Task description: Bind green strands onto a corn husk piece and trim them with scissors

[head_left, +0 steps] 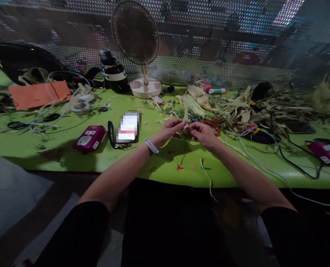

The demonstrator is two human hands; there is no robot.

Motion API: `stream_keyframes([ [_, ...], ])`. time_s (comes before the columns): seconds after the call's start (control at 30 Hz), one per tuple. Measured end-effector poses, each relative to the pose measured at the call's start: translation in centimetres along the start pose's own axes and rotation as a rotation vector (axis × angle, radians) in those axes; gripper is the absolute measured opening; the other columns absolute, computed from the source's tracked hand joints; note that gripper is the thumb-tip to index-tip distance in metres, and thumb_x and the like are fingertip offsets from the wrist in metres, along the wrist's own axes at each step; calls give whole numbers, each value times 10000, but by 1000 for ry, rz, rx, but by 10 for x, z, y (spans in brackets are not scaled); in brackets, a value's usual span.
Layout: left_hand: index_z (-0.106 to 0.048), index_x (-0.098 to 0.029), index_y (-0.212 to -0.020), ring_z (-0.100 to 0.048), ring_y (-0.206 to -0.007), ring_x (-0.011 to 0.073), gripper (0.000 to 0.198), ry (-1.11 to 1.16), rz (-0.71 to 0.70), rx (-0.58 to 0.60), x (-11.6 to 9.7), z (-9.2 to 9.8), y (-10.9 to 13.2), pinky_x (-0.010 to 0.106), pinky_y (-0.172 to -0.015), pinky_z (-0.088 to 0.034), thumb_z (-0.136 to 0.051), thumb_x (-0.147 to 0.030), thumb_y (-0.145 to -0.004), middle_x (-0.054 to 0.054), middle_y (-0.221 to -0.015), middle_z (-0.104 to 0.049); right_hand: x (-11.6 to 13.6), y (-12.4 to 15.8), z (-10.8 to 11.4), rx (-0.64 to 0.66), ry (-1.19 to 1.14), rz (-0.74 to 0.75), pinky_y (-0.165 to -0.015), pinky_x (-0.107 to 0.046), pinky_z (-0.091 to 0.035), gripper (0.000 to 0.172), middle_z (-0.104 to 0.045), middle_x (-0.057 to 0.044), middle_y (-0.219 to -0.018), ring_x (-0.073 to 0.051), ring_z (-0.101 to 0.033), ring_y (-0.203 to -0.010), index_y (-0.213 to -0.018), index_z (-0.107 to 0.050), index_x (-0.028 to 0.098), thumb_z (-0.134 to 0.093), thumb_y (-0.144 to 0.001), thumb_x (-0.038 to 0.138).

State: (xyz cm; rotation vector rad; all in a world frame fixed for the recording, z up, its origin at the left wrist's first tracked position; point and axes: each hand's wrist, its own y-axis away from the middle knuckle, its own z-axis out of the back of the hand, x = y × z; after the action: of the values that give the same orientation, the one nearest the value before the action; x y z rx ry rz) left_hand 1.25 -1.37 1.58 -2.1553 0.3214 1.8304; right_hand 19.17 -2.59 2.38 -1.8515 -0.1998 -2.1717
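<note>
My left hand (169, 130) and my right hand (202, 133) meet over the green table (159, 167), fingers pinched together on a pale strip of corn husk (186, 118) that stands up between them. A white band sits on my left wrist. Just behind my right hand lie red-handled scissors (212, 126). A heap of dried husks (223, 107) spreads behind and to the right of my hands.
A phone (128, 128) and a magenta device (89, 138) lie left of my hands. A small fan (138, 44) stands at the back, with a dark bottle (113, 72), orange paper (38, 93), black scissors (28, 123), and cables (292, 159) right.
</note>
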Motion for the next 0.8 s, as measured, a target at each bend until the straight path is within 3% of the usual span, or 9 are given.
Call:
stream_keyframes([
  [0.23, -594, -153, -644, -513, -503, 65, 408, -226, -156, -45, 6, -6, -1, 198, -492, -422, -745, -525, -714, -24, -580, -557, -2, -3, -1, 40, 111, -63, -469, -227, -370, 346, -581, 37, -603, -70, -449, -479, -706, -560, 188, -712, -681, 497],
  [0.47, -582, -162, -706, -470, -480, 42, 335, -60, -43, 70, -2, -4, 1, 184, -464, -390, -770, -438, -726, -40, -598, -542, 3, 1, 6, 97, 75, -81, -455, -207, -350, 304, -611, 28, -603, -62, -446, -468, -731, -571, 183, -712, -676, 447],
  [0.63, -617, -150, -762, -476, -491, 37, 319, 42, 25, 77, -3, -1, 0, 176, -466, -384, -806, -398, -696, -39, -613, -560, 4, 3, 10, 90, 66, -74, -459, -216, -361, 288, -583, 33, -597, -70, -440, -461, -734, -550, 192, -666, -708, 454],
  [0.7, -634, -146, -787, -492, -512, 36, 314, 77, 40, 58, -3, 1, -1, 166, -470, -384, -814, -384, -688, -31, -642, -580, 3, 5, 12, 40, 132, 23, -496, -237, -400, 255, -575, 25, -624, -90, -470, -503, -752, -552, 198, -620, -751, 444],
  [0.8, -634, -145, -785, -495, -518, 33, 325, 130, 51, 48, -4, 1, -1, 158, -464, -374, -829, -377, -667, -26, -653, -589, 0, 6, 15, -91, 351, 355, -647, -295, -482, 218, -620, -21, -799, -138, -553, -674, -861, -597, 202, -643, -761, 390],
])
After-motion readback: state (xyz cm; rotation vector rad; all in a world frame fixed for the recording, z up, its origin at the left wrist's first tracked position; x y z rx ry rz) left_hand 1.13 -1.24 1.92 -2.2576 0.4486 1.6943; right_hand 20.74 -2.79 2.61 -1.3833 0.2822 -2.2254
